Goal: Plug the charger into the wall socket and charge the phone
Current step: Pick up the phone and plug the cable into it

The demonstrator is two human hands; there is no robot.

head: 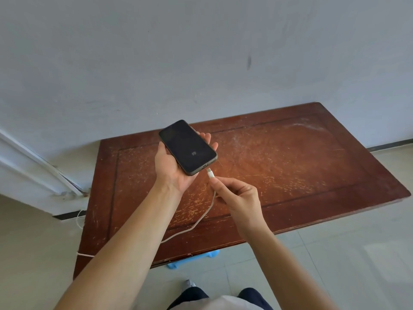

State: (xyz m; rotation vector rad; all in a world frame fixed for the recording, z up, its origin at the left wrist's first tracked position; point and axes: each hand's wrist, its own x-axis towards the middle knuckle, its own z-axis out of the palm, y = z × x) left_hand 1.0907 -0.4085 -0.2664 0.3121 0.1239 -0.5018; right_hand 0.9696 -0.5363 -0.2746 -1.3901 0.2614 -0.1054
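A black phone with a dark screen lies face up in my left hand, held above the wooden table. Its charging port faces my right hand. My right hand pinches the white cable plug between thumb and fingers. The plug tip sits a short gap below the phone's port, not touching it. The white cable runs from my right hand down across the table, passes under my left forearm and goes off the table's left edge toward the wall. The wall socket and charger body are not in view.
A scratched reddish-brown wooden table stands against a pale wall. A white door frame is at the left. A light blue plastic item shows under the table's front edge. The floor is pale tile, with my legs at the bottom.
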